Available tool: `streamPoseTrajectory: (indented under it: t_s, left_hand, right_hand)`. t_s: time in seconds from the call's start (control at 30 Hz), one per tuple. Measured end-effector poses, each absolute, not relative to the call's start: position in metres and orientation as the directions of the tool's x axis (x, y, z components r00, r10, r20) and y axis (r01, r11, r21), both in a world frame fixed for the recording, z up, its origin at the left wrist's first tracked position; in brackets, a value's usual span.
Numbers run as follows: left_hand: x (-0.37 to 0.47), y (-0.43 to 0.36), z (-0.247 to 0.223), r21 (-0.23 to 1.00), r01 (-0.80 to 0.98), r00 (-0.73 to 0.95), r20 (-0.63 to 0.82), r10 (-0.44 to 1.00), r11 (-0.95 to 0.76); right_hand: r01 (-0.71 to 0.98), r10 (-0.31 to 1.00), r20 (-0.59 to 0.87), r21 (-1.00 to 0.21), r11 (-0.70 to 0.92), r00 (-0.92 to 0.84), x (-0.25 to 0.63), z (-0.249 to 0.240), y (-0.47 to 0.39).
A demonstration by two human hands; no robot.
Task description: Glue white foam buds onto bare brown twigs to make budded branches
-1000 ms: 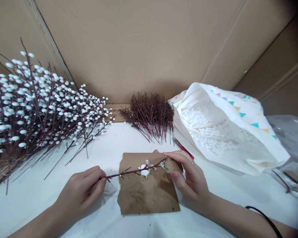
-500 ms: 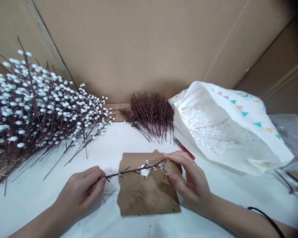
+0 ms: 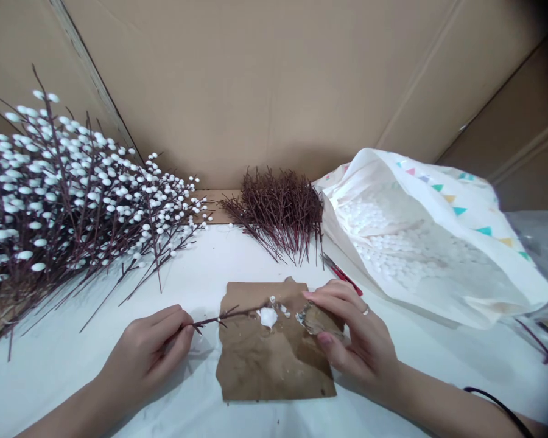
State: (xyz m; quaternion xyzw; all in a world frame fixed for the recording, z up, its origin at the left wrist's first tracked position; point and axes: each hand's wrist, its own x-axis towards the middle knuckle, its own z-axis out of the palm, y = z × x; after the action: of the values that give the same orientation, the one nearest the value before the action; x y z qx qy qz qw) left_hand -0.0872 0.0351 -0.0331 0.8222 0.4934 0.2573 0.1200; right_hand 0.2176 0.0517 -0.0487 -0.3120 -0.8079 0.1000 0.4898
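Left hand (image 3: 153, 347) at the near left, fingers closed in a pinch on a twig (image 3: 231, 314). Reaching rightward from that grip, over the left part of the card (image 3: 276, 371), up to a white blob (image 3: 268, 317). Hard to tell whether touching it. Over on the right, right hand (image 3: 363, 340) at the card's right edge, thumb and forefinger parted, open around a brownish scrap (image 3: 322, 322); no telling how firmly held, if at all. Ring (image 3: 366, 309) on one finger there, dark band (image 3: 497, 401) round the forearm.

Card flat on the white surface (image 3: 201, 261), ragged down its left side. Just beyond, to the right, a red-handled tool (image 3: 344, 278), lying beside the bag (image 3: 532, 292). Bag wide open, printed with coloured flags, heaped inside with white buds (image 3: 383, 243). Clear plastic (image 3: 543, 240) at the far right. Far centre, a bunch of bare twigs (image 3: 283, 210). Filling the left, a big spread of budded branches (image 3: 73, 188). Behind it all, a cardboard wall (image 3: 256, 91).
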Motion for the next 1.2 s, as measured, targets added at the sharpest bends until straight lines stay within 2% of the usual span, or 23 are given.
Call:
streamPoseTrajectory:
  t_s: [0.23,0.37,0.57,0.8,0.87,1.0,1.07,1.2]
  left_hand:
    - [-0.088,0.035,-0.033,0.483,0.754,0.323,0.318,0.891,-0.446]
    - [-0.088,0.034,-0.033,0.478,0.777,0.292,0.303,0.907,-0.410]
    - [-0.089,0.037,-0.034,0.466,0.767,0.320,0.317,0.893,-0.441]
    - [-0.087,0.037,-0.033,0.485,0.771,0.293,0.303,0.907,-0.411]
    - [-0.087,0.036,-0.033,0.494,0.770,0.287,0.295,0.911,-0.403]
    - [-0.086,0.036,-0.033,0.500,0.771,0.272,0.303,0.913,-0.395]
    - [-0.085,0.036,-0.033,0.498,0.772,0.268,0.307,0.913,-0.395]
    - [-0.086,0.036,-0.033,0.488,0.778,0.281,0.295,0.913,-0.396]
  right_hand:
    - [0.454,0.625,0.719,-0.467,0.759,-0.305,0.217,-0.047,0.054]
    - [0.527,0.642,0.669,-0.416,0.741,-0.374,0.214,-0.049,0.060]
    - [0.543,0.692,0.530,-0.435,0.718,-0.491,0.206,-0.047,0.067]
    - [0.557,0.677,0.516,-0.394,0.731,-0.524,0.201,-0.047,0.068]
    - [0.537,0.684,0.539,-0.431,0.726,-0.492,0.203,-0.044,0.067]
    - [0.442,0.776,0.533,-0.638,0.630,-0.337,0.209,-0.034,0.065]
    - [0.406,0.812,0.517,-0.703,0.583,-0.272,0.212,-0.029,0.065]
    - [0.409,0.769,0.607,-0.661,0.629,-0.200,0.213,-0.025,0.064]
